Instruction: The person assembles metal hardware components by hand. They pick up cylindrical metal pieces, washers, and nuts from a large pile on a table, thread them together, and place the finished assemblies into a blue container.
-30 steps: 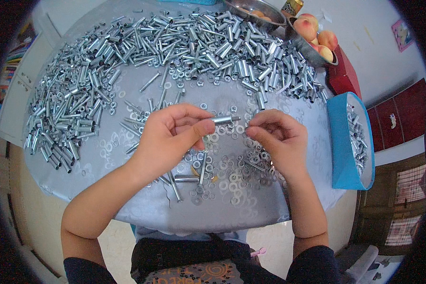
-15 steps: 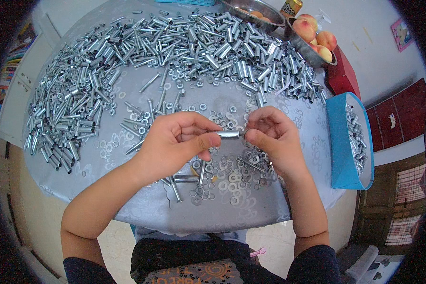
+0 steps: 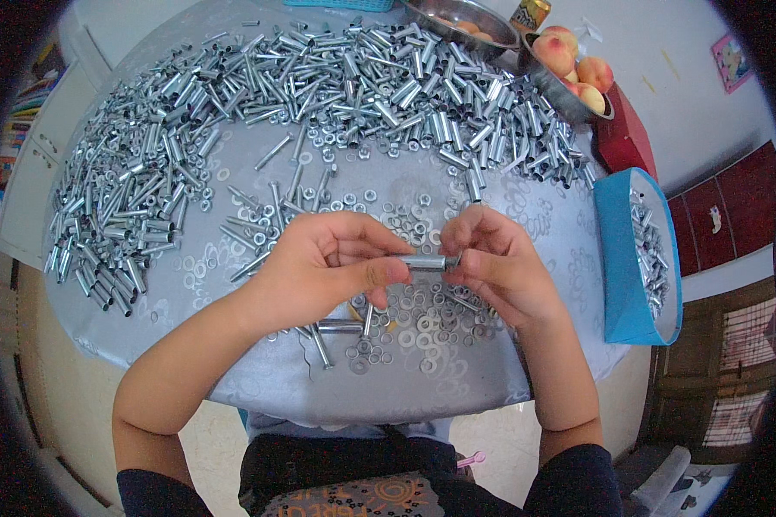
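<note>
Above the middle of the table, my left hand [image 3: 323,263] is closed around a shiny metal sleeve [image 3: 425,262], thumb in front and fingers behind. The sleeve lies level and points to the right. My right hand [image 3: 500,263] pinches at its right end, where a small round metal piece [image 3: 454,258] shows; whether it is a washer or a nut I cannot tell. Below both hands lie loose flat washers [image 3: 427,332]. Left of them, several bolts [image 3: 321,346] and another sleeve [image 3: 341,326] lie partly under my left hand.
A broad heap of sleeves, bolts and nuts [image 3: 345,77] curves round the table's far and left sides. A blue fabric bin [image 3: 622,284] of metal parts stands at the right edge. Behind are a metal bowl of peaches [image 3: 608,110], another metal bowl [image 3: 500,50] and a can [image 3: 530,14].
Both hands have shifted slightly, the sleeve moving a little to the right and down. My right fingers have turned at its end, and the small round piece now shows more clearly.
</note>
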The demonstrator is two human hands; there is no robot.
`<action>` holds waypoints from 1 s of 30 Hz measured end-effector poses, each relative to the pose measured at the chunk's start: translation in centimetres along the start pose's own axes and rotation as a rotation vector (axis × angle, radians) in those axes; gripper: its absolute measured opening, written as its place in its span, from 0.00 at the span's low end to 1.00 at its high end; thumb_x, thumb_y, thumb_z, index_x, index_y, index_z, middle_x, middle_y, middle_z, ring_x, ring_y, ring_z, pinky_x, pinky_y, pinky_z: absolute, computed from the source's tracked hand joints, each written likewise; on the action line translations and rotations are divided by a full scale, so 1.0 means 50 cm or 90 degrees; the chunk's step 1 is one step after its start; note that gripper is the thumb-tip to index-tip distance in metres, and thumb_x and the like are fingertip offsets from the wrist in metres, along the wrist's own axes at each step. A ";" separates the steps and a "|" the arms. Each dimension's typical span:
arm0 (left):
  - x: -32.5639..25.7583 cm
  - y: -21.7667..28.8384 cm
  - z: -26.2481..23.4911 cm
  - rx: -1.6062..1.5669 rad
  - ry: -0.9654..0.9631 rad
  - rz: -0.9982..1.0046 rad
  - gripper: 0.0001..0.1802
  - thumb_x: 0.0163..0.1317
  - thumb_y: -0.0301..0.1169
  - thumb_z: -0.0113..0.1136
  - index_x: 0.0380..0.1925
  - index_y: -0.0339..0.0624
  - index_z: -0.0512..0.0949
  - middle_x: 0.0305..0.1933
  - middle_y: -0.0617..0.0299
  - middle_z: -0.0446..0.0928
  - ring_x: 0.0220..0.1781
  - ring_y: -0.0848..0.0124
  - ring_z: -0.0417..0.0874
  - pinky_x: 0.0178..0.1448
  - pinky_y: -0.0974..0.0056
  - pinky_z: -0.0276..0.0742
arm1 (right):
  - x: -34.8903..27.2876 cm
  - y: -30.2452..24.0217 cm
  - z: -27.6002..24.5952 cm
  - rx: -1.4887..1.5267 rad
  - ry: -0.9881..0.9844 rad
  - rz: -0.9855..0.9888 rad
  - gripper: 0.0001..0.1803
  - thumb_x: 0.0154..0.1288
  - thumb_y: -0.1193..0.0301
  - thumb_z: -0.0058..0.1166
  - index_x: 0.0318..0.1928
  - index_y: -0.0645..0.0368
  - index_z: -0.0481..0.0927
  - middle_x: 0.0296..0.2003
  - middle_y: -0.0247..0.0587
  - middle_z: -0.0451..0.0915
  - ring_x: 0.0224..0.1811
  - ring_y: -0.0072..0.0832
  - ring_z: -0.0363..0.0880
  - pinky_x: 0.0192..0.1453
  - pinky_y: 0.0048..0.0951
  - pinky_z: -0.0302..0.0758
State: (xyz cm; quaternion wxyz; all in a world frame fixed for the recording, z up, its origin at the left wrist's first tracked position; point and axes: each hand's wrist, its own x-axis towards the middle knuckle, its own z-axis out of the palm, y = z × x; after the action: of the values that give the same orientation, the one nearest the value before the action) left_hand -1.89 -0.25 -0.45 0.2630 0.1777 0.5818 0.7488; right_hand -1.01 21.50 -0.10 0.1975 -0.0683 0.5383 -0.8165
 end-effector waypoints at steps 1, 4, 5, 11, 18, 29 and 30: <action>0.000 0.001 0.000 -0.006 -0.012 -0.013 0.11 0.56 0.24 0.56 0.39 0.29 0.73 0.32 0.56 0.78 0.29 0.75 0.78 0.34 0.74 0.74 | -0.002 -0.003 -0.002 -0.014 0.002 0.009 0.13 0.50 0.75 0.60 0.37 0.64 0.76 0.29 0.32 0.76 0.30 0.19 0.73 0.36 0.19 0.70; 0.001 -0.005 -0.003 -0.015 -0.008 -0.018 0.11 0.56 0.24 0.56 0.39 0.30 0.73 0.32 0.56 0.78 0.29 0.75 0.78 0.33 0.74 0.74 | -0.004 -0.005 -0.003 -0.066 0.026 0.021 0.11 0.50 0.75 0.60 0.35 0.63 0.77 0.29 0.32 0.76 0.29 0.18 0.72 0.34 0.19 0.70; 0.001 -0.006 -0.004 -0.009 0.009 -0.017 0.11 0.56 0.24 0.56 0.39 0.30 0.73 0.32 0.55 0.78 0.27 0.75 0.78 0.32 0.73 0.74 | -0.005 -0.009 0.002 -0.091 0.048 0.014 0.10 0.50 0.75 0.60 0.35 0.63 0.77 0.29 0.32 0.76 0.29 0.18 0.72 0.34 0.19 0.70; 0.008 -0.014 -0.003 0.010 0.077 -0.005 0.10 0.56 0.25 0.55 0.37 0.32 0.73 0.31 0.54 0.79 0.22 0.76 0.75 0.29 0.73 0.72 | -0.004 -0.003 0.032 -0.480 0.156 -0.192 0.08 0.53 0.73 0.58 0.33 0.63 0.78 0.28 0.32 0.76 0.30 0.19 0.73 0.34 0.20 0.70; 0.009 -0.009 -0.005 -0.015 0.104 0.018 0.12 0.58 0.28 0.55 0.39 0.31 0.72 0.32 0.56 0.78 0.23 0.78 0.75 0.29 0.74 0.72 | -0.004 0.006 0.051 -0.267 0.174 -0.235 0.07 0.53 0.73 0.56 0.34 0.60 0.78 0.27 0.36 0.76 0.28 0.21 0.73 0.33 0.22 0.70; 0.009 -0.015 -0.003 -0.025 0.135 0.044 0.12 0.58 0.30 0.55 0.40 0.34 0.73 0.31 0.56 0.78 0.20 0.79 0.73 0.26 0.75 0.70 | 0.019 0.042 0.030 -0.912 -0.077 -0.332 0.10 0.51 0.68 0.57 0.36 0.54 0.79 0.28 0.39 0.73 0.31 0.37 0.72 0.35 0.36 0.70; 0.009 -0.014 -0.002 -0.024 0.135 0.041 0.12 0.58 0.29 0.55 0.40 0.34 0.73 0.31 0.56 0.78 0.20 0.79 0.73 0.26 0.75 0.70 | 0.019 0.045 0.030 -0.912 -0.071 -0.337 0.10 0.50 0.68 0.57 0.35 0.55 0.79 0.28 0.39 0.73 0.31 0.37 0.72 0.35 0.36 0.70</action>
State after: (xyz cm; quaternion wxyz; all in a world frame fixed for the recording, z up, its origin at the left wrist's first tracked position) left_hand -2.19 0.09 -1.16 0.1790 0.1117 0.5862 0.7822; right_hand -0.84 19.10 -1.62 -0.0703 -0.3476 0.8910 -0.2835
